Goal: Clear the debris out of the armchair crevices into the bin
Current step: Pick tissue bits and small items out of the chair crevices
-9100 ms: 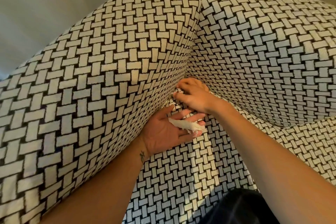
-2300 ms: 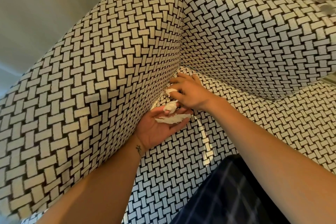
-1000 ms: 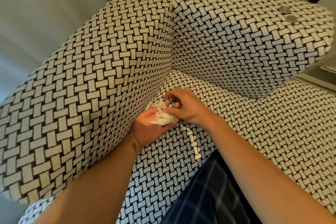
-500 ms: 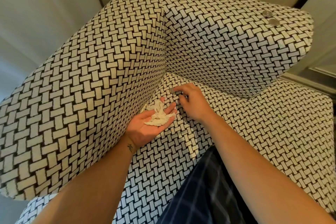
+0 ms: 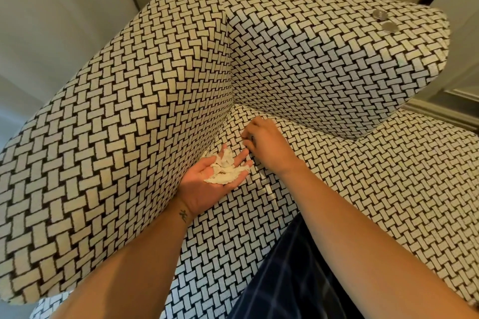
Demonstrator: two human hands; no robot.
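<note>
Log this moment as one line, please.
left hand: palm up, cupping tissue scraps | right hand: fingers on seat cushion | bin: unseen

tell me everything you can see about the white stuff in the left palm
The white scraps look like crumpled, torn tissue or paper, thin and soft with ragged edges, bunched in a loose pile of several pieces. They lie in the upturned, open left hand, over the base of the fingers and the upper palm, with no finger curled over them. The hand sits low over the armchair seat beside the inner arm wall. The right hand is close by, not touching them.
</note>
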